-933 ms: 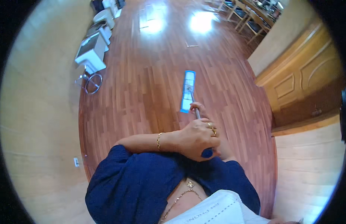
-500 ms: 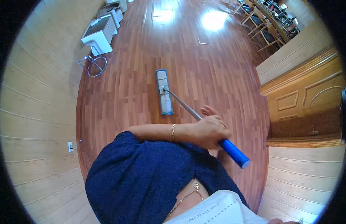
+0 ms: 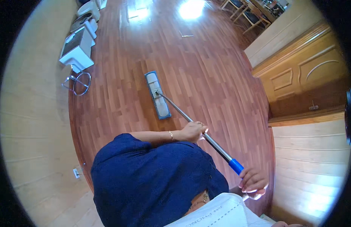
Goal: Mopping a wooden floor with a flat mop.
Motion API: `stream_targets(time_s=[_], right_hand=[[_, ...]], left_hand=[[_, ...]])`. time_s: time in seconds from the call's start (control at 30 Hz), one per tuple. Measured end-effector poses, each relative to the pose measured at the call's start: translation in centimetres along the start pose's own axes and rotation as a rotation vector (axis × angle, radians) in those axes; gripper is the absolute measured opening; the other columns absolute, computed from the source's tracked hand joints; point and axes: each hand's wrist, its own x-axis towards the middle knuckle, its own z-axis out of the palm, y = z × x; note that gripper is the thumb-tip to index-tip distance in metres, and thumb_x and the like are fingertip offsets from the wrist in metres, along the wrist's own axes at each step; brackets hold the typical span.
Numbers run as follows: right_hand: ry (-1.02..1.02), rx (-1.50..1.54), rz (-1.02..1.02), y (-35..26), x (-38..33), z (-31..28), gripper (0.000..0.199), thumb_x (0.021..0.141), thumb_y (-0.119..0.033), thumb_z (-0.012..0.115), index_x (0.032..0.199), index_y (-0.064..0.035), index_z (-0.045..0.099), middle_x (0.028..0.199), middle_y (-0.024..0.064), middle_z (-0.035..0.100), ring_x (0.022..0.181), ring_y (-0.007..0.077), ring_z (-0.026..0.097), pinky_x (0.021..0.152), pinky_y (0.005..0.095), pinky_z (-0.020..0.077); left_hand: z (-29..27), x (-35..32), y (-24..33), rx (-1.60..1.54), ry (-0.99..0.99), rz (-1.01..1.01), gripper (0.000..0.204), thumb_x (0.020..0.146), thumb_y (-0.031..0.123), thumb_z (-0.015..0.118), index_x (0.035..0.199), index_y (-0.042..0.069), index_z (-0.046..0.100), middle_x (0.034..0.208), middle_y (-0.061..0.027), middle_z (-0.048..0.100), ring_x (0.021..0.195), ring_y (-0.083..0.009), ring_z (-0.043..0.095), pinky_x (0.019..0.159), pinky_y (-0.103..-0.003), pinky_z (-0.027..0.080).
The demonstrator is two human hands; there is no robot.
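Observation:
A flat mop lies with its long blue-edged head [image 3: 157,94] on the wooden floor ahead of me, slightly left of the middle. Its metal pole [image 3: 217,146] slants from the head toward my lower right and ends in a blue grip [image 3: 236,166]. My left hand [image 3: 193,131], with a gold bracelet at the wrist, is closed round the pole partway up. At the top, my right hand [image 3: 254,183] is curled round the end of the blue grip, which its fingers hide.
A round chrome stool base [image 3: 81,84] and white cabinet [image 3: 77,51] stand along the left wall. Wooden chairs [image 3: 255,17] and a table are at the far right. A brown wooden door [image 3: 296,79] is on the right; a wall outlet [image 3: 76,173] is low on the left.
My left hand has shifted from beside the blue grip down the pole. My right hand now covers the grip's end, bare before. The view has turned, and the mop head lies more slanted.

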Motion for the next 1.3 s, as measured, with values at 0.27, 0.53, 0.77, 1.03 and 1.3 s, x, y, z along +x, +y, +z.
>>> stream_targets(time_s=[0.27, 0.53, 0.77, 1.03, 1.3], right_hand=[[-0.302, -0.295, 0.094, -7.1, 0.7, -0.5, 0.016, 0.079, -0.019, 0.071, 0.080, -0.0035, 0.067, 0.066, 0.0072, 0.066, 0.061, 0.0201, 0.064, 0.070, 0.0398, 0.0551], [0.294, -0.947, 0.043, -2.5, 0.3, 4.5, 0.024, 0.092, -0.029, 0.058, 0.080, -0.0084, 0.053, 0.073, 0.0101, 0.060, 0.072, 0.0247, 0.060, 0.074, 0.0457, 0.0517], [0.604, -0.979, 0.501, 7.2, 0.7, 6.6, 0.013, 0.089, -0.015, 0.063, 0.091, -0.0030, 0.060, 0.102, 0.0193, 0.064, 0.096, 0.0273, 0.062, 0.085, 0.0378, 0.0478], [0.378, -0.799, 0.458, 16.8, 1.4, 6.1, 0.013, 0.082, -0.006, 0.068, 0.093, -0.0050, 0.061, 0.111, 0.0170, 0.064, 0.112, 0.0345, 0.059, 0.093, 0.0418, 0.0465], [0.211, -0.567, 0.486, 19.9, 3.4, 7.6, 0.012, 0.081, -0.006, 0.069, 0.090, -0.0059, 0.062, 0.115, 0.0140, 0.064, 0.119, 0.0332, 0.055, 0.101, 0.0430, 0.0401]], left_hand=[[2.2, 5.1, 3.0, -0.170, -0.171, 0.522, 0.032, 0.074, 0.035, 0.074, 0.088, 0.010, 0.058, 0.084, -0.0119, 0.063, 0.088, -0.0340, 0.062, 0.068, -0.047, 0.047], [3.9, 13.4, 2.4, -0.125, -0.467, 0.518, 0.028, 0.075, 0.033, 0.069, 0.093, 0.012, 0.064, 0.081, -0.0111, 0.065, 0.080, -0.0327, 0.064, 0.066, -0.047, 0.047], [4.3, 18.6, -7.5, -0.110, -0.237, 0.445, 0.017, 0.071, 0.014, 0.068, 0.075, 0.008, 0.052, 0.071, -0.0114, 0.055, 0.071, -0.0326, 0.058, 0.057, -0.045, 0.042], [1.4, 16.8, -18.8, 0.035, -0.056, 0.186, 0.018, 0.068, 0.009, 0.067, 0.075, 0.012, 0.051, 0.081, -0.0039, 0.057, 0.090, -0.0285, 0.059, 0.068, -0.044, 0.045], [-4.1, 9.2, -23.0, 0.165, 0.203, -0.114, 0.007, 0.073, 0.013, 0.063, 0.077, 0.014, 0.058, 0.089, -0.0039, 0.062, 0.098, -0.0278, 0.060, 0.071, -0.048, 0.047]])
